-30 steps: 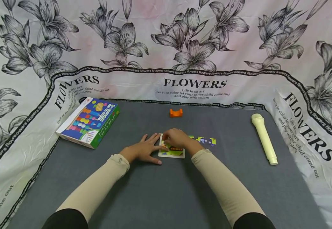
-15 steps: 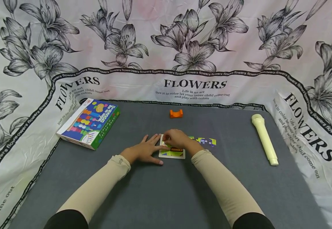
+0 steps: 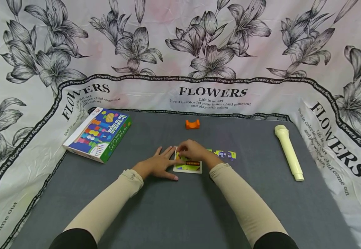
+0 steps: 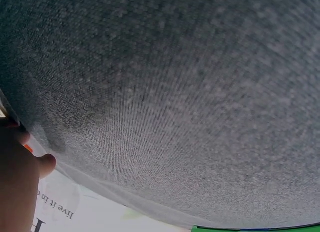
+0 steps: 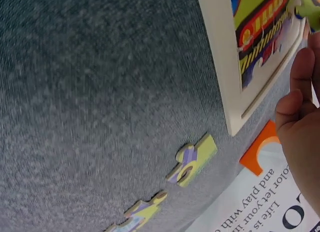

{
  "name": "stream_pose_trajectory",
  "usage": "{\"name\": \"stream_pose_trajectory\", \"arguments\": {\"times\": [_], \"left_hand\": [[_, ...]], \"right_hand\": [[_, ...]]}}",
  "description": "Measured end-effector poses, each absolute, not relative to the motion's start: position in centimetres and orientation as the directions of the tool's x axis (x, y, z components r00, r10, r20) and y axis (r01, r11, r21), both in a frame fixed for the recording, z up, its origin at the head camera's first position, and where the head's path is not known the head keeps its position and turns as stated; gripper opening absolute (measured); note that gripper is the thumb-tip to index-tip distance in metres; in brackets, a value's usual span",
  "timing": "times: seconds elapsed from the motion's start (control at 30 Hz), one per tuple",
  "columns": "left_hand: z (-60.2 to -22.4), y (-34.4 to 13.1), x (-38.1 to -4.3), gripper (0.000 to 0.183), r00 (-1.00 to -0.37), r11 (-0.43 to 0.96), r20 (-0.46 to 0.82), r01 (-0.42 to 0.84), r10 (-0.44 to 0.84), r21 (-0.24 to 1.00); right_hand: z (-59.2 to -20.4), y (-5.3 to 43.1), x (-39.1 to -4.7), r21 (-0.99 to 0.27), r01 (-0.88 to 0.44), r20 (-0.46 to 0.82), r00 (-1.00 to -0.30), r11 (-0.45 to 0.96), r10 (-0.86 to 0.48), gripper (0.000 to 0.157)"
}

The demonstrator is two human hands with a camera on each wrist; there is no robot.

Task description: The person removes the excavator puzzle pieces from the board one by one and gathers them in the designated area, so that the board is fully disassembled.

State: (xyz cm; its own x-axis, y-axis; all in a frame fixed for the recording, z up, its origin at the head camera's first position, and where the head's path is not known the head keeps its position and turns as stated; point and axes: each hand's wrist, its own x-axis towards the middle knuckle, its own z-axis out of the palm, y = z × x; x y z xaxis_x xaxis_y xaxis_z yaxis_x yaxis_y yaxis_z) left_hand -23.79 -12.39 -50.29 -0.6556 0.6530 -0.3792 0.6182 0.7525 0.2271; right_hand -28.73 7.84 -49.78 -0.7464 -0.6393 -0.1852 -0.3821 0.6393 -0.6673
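A small jigsaw puzzle with a white frame (image 5: pixel 225 72) lies on the grey table in front of me. A red vehicle picture fills part of it, and some of its pale backing shows. My left hand (image 3: pixel 160 165) rests with spread fingers at the frame's left side, one finger reaching over the picture. Above the puzzle's upper part, my right hand (image 3: pixel 193 150) pinches a green puzzle piece (image 5: pixel 308 8), seen at the edge of the right wrist view. Loose puzzle pieces (image 5: pixel 197 159) lie to the right of the frame. The left wrist view catches only part of the left hand.
A colourful game box (image 3: pixel 97 135) stands at the back left. An orange curved block (image 3: pixel 192 124) sits behind the puzzle. To the right lies a pale yellow stick-like tube (image 3: pixel 289 153). A flower-printed cloth (image 3: pixel 149 93) hangs behind the table.
Both hands stay almost in place over the puzzle. The right fingers shift only slightly, and more of the green piece shows under them. The whole view drifts a little.
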Motion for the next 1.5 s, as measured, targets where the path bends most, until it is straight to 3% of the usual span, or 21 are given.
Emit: {"name": "stream_pose_trajectory", "arguments": {"times": [0.37, 0.6, 0.97, 1.5], "left_hand": [[-50.8, -12.6, -23.6, 0.074, -0.668, 0.761, -0.370, 0.601, 0.646, 0.243], [-50.9, -13.4, -23.7, 0.074, -0.677, 0.771, -0.375, 0.593, 0.633, 0.231], [-50.2, -14.4, -23.7, 0.073, -0.692, 0.766, -0.328, 0.593, 0.643, 0.248], [-50.7, -12.5, -23.8, 0.073, -0.657, 0.744, -0.350, 0.617, 0.667, 0.259]], "right_hand": [[-48.3, 10.1, -28.6, -0.733, -0.297, -0.199, -0.767, 0.612, -0.610, 0.018], [-47.6, 13.0, -28.2, -0.678, -0.266, -0.229, -0.809, 0.685, -0.541, 0.016], [-47.5, 15.2, -27.5, -0.587, -0.300, -0.265, -0.806, 0.752, -0.529, 0.010], [-48.1, 16.8, -26.3, -0.497, -0.320, -0.243, -0.841, 0.807, -0.483, 0.014]]}}
